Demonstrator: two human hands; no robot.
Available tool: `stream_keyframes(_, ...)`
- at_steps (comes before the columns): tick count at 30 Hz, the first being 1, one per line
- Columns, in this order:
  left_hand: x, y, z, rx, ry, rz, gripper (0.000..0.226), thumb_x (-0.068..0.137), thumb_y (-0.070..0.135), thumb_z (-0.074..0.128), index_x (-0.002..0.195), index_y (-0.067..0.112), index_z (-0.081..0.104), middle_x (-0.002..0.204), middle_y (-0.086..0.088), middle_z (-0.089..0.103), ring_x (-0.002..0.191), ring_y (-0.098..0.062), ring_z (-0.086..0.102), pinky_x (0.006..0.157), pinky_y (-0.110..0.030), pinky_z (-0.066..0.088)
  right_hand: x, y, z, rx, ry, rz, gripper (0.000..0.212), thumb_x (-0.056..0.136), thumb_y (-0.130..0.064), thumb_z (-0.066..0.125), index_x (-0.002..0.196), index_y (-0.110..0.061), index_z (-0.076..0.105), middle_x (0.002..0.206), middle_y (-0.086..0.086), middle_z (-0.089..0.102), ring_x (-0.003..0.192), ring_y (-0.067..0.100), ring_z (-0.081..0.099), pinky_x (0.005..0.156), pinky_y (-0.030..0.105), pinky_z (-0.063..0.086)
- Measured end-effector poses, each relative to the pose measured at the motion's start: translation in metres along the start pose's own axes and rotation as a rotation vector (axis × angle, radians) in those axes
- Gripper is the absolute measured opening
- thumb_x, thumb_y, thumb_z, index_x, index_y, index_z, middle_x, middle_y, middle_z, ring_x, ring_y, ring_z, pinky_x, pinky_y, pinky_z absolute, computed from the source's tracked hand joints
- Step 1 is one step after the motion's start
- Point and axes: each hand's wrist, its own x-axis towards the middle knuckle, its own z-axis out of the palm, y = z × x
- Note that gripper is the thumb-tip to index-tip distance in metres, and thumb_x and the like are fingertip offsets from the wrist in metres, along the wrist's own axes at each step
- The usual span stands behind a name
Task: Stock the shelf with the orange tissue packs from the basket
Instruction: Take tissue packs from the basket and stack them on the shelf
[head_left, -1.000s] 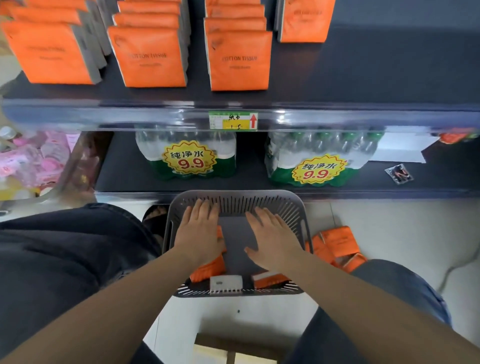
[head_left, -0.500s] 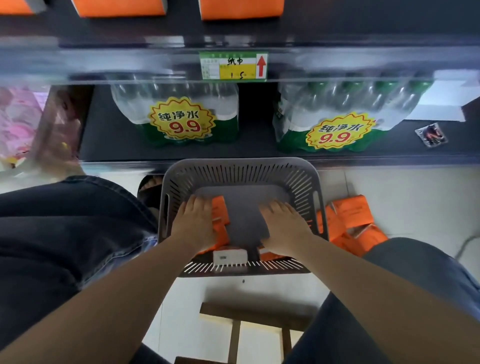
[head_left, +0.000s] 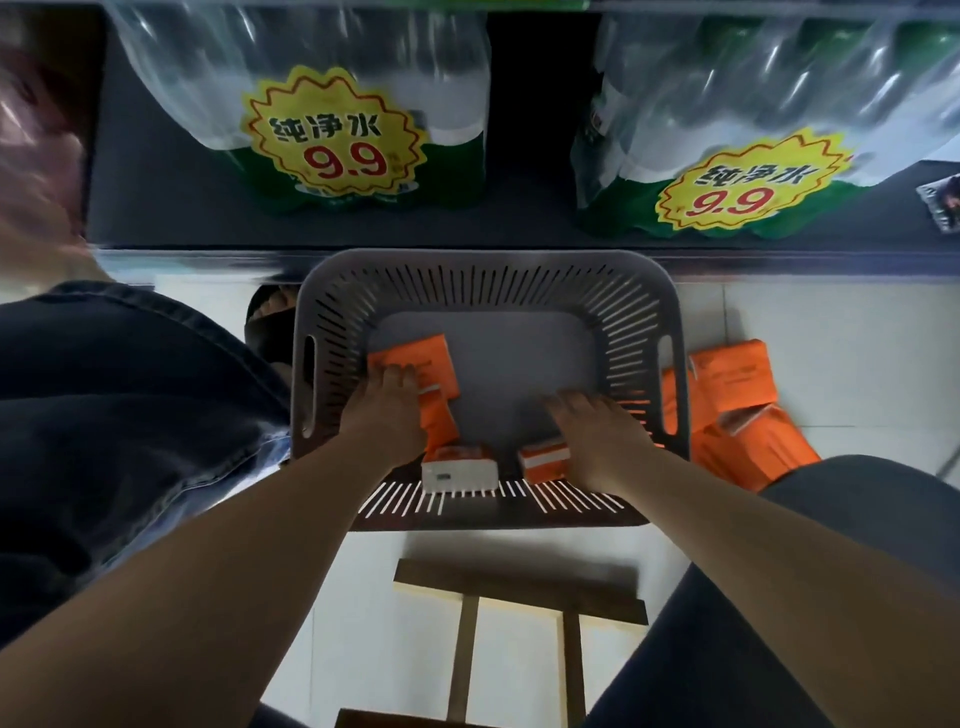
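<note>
The grey slotted basket (head_left: 644, 332) stands on the floor below the shelf (head_left: 363, 236). Both my hands are inside it. My left hand (head_left: 387, 410) lies on an orange tissue pack (head_left: 423, 358) at the basket's left, fingers bent over its near corner. A second orange pack (head_left: 441, 426) sits just under that hand. My right hand (head_left: 597, 436) reaches in with fingers spread and fairly straight, covering most of an orange pack (head_left: 543, 460) at the near right. Between my hands stands a pack with its white end up (head_left: 460, 470).
Two shrink-wrapped bottle packs with yellow 9.9 tags (head_left: 332, 140) (head_left: 737, 187) fill the shelf. Several orange packs (head_left: 737, 395) lie on the floor right of the basket. A foot in a sandal (head_left: 270, 332) is at its left. A wooden stool (head_left: 519, 603) stands below.
My view has tipped down, so the upper shelf of orange packs has left the frame. Both hands have dropped from above the basket onto the packs inside.
</note>
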Motion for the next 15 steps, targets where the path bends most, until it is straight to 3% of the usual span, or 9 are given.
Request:
stream_keyframes(9,0.021,-0.012,0.024,0.010,-0.045,0.000,0.061,0.084,0.017,0.060,0.139,0.008,0.035,0.140,-0.013,0.039,0.126,-0.030,0.045,0.104,-0.038,0.041,0.021,0.015,0.024,-0.042,-0.167,0.007,0.087,0.077,-0.020,0.072,0.148,-0.019,0.022,0.150,0.008,0.031,0.137,0.029,0.033,0.112,0.040,0.029)
stream_keyframes(15,0.040,-0.020,0.054,-0.049,-0.091,-0.018,0.056,0.092,0.015,0.053,0.143,0.008,0.031,0.142,-0.019,0.037,0.123,-0.030,0.048,0.104,-0.036,0.039,0.029,0.013,0.037,-0.086,-0.162,-0.023,0.079,0.080,-0.014,0.067,0.146,-0.016,0.024,0.148,0.010,0.033,0.134,0.029,0.037,0.110,0.039,0.030)
